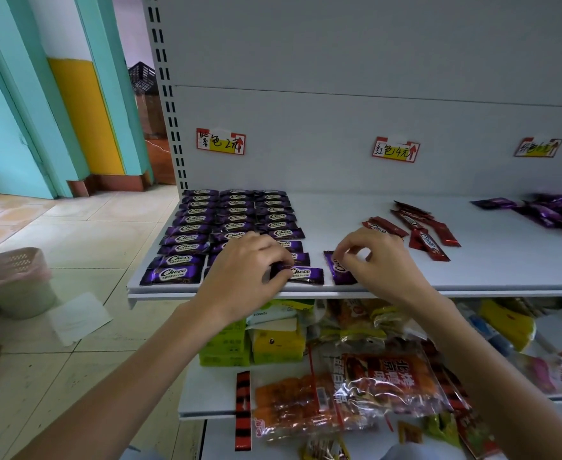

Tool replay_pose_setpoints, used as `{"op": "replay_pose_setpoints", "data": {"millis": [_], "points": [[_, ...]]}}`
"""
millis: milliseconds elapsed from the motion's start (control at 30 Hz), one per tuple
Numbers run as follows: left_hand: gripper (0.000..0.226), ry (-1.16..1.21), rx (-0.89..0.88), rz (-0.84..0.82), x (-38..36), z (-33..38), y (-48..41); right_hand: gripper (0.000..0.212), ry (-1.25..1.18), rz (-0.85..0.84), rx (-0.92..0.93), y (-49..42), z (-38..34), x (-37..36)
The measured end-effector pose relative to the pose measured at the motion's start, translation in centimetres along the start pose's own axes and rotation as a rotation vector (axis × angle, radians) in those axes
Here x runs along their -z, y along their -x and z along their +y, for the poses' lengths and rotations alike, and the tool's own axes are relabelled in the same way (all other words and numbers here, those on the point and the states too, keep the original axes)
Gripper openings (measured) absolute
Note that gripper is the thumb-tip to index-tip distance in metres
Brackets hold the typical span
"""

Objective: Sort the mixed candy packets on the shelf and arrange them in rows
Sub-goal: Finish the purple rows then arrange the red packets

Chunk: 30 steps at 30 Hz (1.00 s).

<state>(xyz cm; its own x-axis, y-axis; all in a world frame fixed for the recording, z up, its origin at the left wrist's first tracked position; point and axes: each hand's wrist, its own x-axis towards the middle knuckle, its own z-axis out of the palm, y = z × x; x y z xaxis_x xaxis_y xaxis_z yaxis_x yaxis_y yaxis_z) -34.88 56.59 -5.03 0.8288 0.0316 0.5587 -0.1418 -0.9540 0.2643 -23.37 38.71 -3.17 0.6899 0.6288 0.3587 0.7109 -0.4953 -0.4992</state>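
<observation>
Two hands (244, 260) (377, 257) each pinch one purple packet (304, 273) (341, 273) beside three rows (236, 210).

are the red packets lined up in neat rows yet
No, the red packets lie loose at mixed angles; only the purple packets at left form rows.

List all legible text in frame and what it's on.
"Choco": purple packets, red packets.
"紫色 2元": left wall tag.
"红色 4元": middle wall tag.
Right wall tag: blurred, unreadable.
Lower-shelf bags: print upside down, not readable.
</observation>
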Motion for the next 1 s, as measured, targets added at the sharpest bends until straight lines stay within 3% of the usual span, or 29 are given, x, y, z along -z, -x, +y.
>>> {"op": "replay_pose_setpoints", "data": {"millis": [67, 200, 633, 1000], "points": [[0.038, 0.015, -0.017, -0.032, 0.0, 0.0, 0.0, 0.021, 0.004, -0.069, -0.022, 0.1, 0.7, 0.5], [0.049, 0.044, -0.008, -0.126, 0.0, -0.2, -0.2, 0.017, 0.060, -0.112, 0.027, 0.0, 1.2, 0.9], [0.036, 0.063, -0.057, -0.114, -0.1, -1.4, -1.0, 0.016, 0.344, -0.005, -0.029, -7.6, 4.1, -1.0], [0.028, 0.008, -0.113, -0.061, -0.7, -2.0, -0.7, 0.028, 0.353, -0.018, 0.021, -17.2, 4.6, -5.6]]}}
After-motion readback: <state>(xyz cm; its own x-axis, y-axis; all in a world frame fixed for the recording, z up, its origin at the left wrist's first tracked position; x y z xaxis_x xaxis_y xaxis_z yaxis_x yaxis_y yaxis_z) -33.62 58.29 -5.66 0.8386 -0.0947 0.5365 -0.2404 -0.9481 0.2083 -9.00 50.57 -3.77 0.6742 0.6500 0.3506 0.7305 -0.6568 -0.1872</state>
